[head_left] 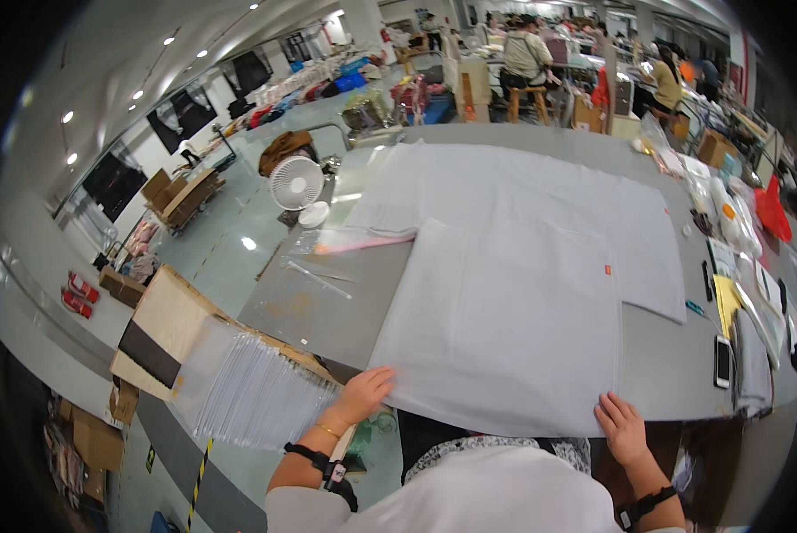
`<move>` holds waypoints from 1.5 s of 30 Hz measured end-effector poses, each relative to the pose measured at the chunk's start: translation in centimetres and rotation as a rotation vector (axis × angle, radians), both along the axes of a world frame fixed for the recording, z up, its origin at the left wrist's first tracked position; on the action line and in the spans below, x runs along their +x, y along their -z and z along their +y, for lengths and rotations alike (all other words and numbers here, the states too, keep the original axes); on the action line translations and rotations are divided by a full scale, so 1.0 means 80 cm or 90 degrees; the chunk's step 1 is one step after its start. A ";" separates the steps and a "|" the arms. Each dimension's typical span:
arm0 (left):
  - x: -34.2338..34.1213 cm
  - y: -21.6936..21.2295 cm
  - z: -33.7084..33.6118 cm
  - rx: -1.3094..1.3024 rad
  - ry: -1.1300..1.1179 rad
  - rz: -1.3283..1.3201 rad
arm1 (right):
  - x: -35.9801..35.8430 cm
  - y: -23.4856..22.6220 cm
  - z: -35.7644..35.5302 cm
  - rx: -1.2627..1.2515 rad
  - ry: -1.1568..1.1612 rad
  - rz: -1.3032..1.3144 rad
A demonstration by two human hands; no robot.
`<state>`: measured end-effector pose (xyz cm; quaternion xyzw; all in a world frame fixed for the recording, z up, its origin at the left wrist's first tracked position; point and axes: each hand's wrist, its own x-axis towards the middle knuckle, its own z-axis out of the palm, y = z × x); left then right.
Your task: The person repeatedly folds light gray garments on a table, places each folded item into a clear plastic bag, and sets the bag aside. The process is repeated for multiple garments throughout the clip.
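Observation:
A white rectangular cloth (505,329) with a small orange label at its right edge lies over the grey table, its near edge bowing out past the table's front. My left hand (365,396) grips the near left corner, fingers closed over the border. At the near right corner, my right hand (623,429) has its fingers curled onto the edge, the thumb hidden. Beneath and beyond it is another white cloth (541,178), spread toward the far side, also with an orange label on its right.
Clear plastic sleeves (247,386) fill an open carton at the left. A white fan (297,184) stands by the table's far left corner. A phone (723,362), a folded grey cloth (752,364), papers and plastic bags line the right side. Several people sit working farther back.

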<state>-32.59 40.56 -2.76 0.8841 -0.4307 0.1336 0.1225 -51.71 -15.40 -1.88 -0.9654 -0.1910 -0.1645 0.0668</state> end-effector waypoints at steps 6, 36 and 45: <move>-0.010 -0.059 0.042 -0.144 0.039 0.341 | -0.012 -0.064 -0.016 0.133 -0.043 0.237; 0.143 -0.013 -0.012 -0.511 -0.365 0.661 | 0.134 -0.024 -0.040 0.690 0.393 0.321; 0.056 -0.081 0.029 0.017 -0.143 0.275 | 0.062 -0.082 -0.012 0.172 0.164 0.255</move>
